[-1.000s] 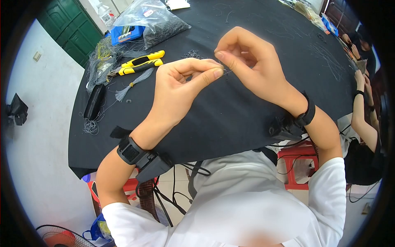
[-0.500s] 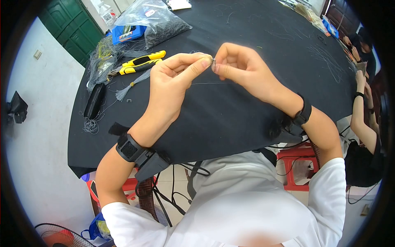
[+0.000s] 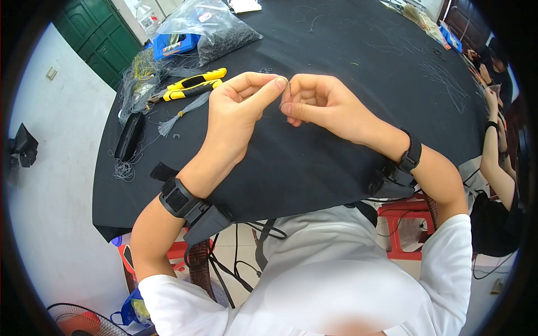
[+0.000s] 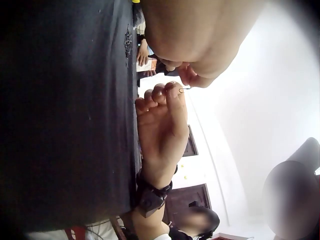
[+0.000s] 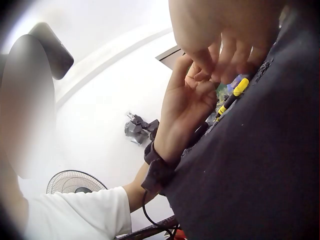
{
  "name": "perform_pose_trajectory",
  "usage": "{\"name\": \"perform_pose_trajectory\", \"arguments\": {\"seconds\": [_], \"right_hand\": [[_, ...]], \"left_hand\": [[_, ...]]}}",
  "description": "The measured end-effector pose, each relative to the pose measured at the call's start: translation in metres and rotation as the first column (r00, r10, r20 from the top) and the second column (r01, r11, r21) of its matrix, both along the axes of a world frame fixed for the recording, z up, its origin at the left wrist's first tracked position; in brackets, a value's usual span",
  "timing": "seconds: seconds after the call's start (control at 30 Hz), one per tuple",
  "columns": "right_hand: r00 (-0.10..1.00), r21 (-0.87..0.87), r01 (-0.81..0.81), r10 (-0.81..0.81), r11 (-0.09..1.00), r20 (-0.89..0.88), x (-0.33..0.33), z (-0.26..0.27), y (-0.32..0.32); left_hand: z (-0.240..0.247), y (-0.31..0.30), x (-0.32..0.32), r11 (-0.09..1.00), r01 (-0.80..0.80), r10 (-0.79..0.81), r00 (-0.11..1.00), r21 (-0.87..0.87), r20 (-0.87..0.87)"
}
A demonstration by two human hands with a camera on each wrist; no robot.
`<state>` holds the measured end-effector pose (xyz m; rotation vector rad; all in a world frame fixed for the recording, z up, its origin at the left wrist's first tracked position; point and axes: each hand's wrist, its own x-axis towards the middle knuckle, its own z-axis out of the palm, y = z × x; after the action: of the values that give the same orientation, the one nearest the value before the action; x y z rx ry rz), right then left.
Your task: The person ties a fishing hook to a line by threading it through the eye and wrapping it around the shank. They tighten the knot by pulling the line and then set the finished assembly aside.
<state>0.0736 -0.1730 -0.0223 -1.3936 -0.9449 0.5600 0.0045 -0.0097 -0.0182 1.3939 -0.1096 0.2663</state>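
A tiny fish hook point(image 4: 184, 89) shows as a bent metal wire in the left wrist view, between the two hands' fingertips. My left hand point(image 3: 238, 109) pinches it between thumb and index finger, above the black cloth. Close beside it, my right hand point(image 3: 333, 106) has its thumb pressed to its curled fingers. A thin fishing line point(image 3: 270, 116) runs faintly from the right fingertips toward the left palm. In the right wrist view, the fingers overlap and hide the hook. Behind the left hand lies a small pile of dark hooks point(image 3: 265, 70).
Yellow-black pliers point(image 3: 193, 85), a tied bundle of line point(image 3: 182, 115), a black case point(image 3: 129, 137) and tangled line lie at left. A clear bag of dark pieces point(image 3: 227, 42) and a blue box point(image 3: 168, 47) stand behind. Another person point(image 3: 493, 151) sits at right.
Both hands have shifted left, the right one also coming lower and nearer the left. A strand of line stretched below the hands half a second ago shows less now.
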Motion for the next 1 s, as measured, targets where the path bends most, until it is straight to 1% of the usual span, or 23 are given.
{"name": "perform_pose_trajectory", "arguments": {"seconds": [0.23,0.37,0.47,0.57,0.7,0.77,0.87,0.9,0.97,1.0], "right_hand": [[0.999,-0.002,0.035,-0.035,0.999,-0.028,0.001,-0.001,-0.001],[0.988,-0.017,0.138,-0.136,0.99,0.074,0.007,0.01,-0.008],[0.971,0.036,0.194,-0.197,0.98,0.132,0.01,0.016,-0.01],[0.956,0.106,0.199,-0.217,0.974,0.197,0.01,0.019,-0.01],[0.917,0.173,0.22,-0.264,0.96,0.3,0.002,0.024,-0.01],[0.918,0.165,0.216,-0.258,0.962,0.302,-0.002,0.026,-0.011],[0.917,0.152,0.194,-0.234,0.969,0.322,-0.008,0.025,-0.011],[0.916,0.147,0.184,-0.224,0.972,0.332,-0.01,0.025,-0.011],[0.897,0.145,0.157,-0.203,0.977,0.394,-0.012,0.022,-0.009],[0.885,0.143,0.144,-0.192,0.979,0.424,-0.012,0.02,-0.008]], "left_hand": [[0.003,0.0,-0.002,1.0,0.001,-0.001,1.0,0.004,-0.019],[0.007,-0.003,-0.005,1.0,0.021,-0.021,1.0,-0.018,0.0],[0.005,-0.005,-0.005,0.996,0.09,-0.09,0.995,0.003,0.038],[0.006,-0.006,-0.006,0.991,0.117,-0.12,0.992,0.069,0.032],[0.005,-0.004,-0.004,0.993,0.096,-0.098,0.995,0.067,0.017],[0.005,-0.004,-0.004,0.996,0.069,-0.07,0.997,0.055,0.016],[0.005,-0.005,-0.003,0.999,-0.013,0.012,0.999,0.031,0.036],[0.005,-0.005,-0.004,0.999,-0.027,0.027,1.0,0.033,0.016],[0.006,-0.002,-0.004,0.998,-0.055,0.056,0.998,0.038,-0.025],[0.006,-0.002,-0.004,0.998,-0.054,0.055,0.998,0.024,-0.016]]}}
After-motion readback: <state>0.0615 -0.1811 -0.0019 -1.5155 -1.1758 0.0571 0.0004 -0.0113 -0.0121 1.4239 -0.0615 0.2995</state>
